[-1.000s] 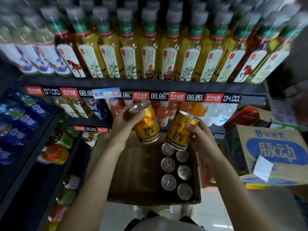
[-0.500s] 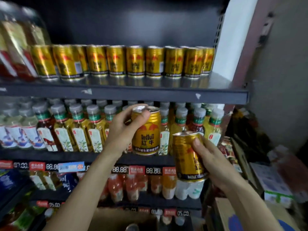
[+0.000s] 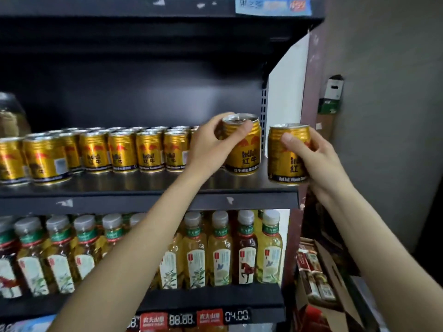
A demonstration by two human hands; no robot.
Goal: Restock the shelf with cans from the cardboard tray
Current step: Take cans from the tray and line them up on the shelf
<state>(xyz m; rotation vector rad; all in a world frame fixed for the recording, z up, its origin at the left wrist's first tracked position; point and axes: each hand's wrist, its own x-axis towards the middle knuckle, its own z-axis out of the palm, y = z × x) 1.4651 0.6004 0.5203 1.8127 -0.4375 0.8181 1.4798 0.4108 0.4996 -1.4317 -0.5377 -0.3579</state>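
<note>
Head view: we're at the shelf (image 3: 148,185) w/ a gold can in each hand. Our left hand (image 3: 211,146) grips the left can (image 3: 243,149) near its top, fingers over the rim & thumb across the front, at the right end of the row of cans (image 3: 115,152). Probably that high grip lets us lower it upright into the gap w/o knocking neighbours; we can't tell if its base touches the shelf yet. Our right hand (image 3: 309,155) wraps round the right can (image 3: 286,155), thumb on the front, held upright just off the shelf's right end, near the front edge, likely waiting its turn. Tea bottles (image 3: 215,250) fill the shelf below. Cardboard tray isn't in view.
</note>
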